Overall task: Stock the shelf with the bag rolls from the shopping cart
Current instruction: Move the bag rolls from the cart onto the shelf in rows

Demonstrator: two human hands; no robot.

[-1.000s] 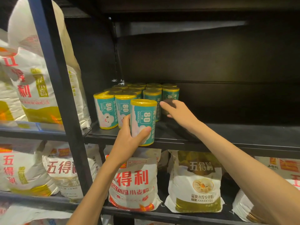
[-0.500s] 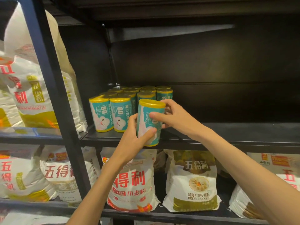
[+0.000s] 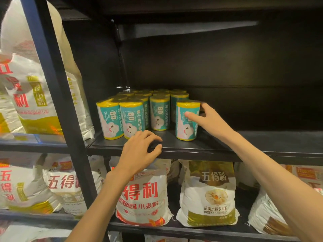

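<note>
Several teal bag rolls with yellow ends [image 3: 132,116] stand in rows at the left of the black shelf [image 3: 227,147]. One more roll [image 3: 187,126] stands upright to their right, a little apart from the group. My right hand [image 3: 209,119] grips this roll, thumb on its front and fingers round its right side. My left hand [image 3: 139,151] holds nothing; its loosely curled fingers rest on the shelf's front edge, just below the front rolls. The shopping cart is out of view.
The shelf's right part [image 3: 271,140] is bare and dark. Flour sacks [image 3: 139,194] fill the shelf below, and more sacks [image 3: 31,95] stand in the bay at the left beyond a black upright post [image 3: 57,95].
The roll passed from my left hand to my right, moved right and back, and now stands on the shelf. My left hand let go and dropped to the shelf edge.
</note>
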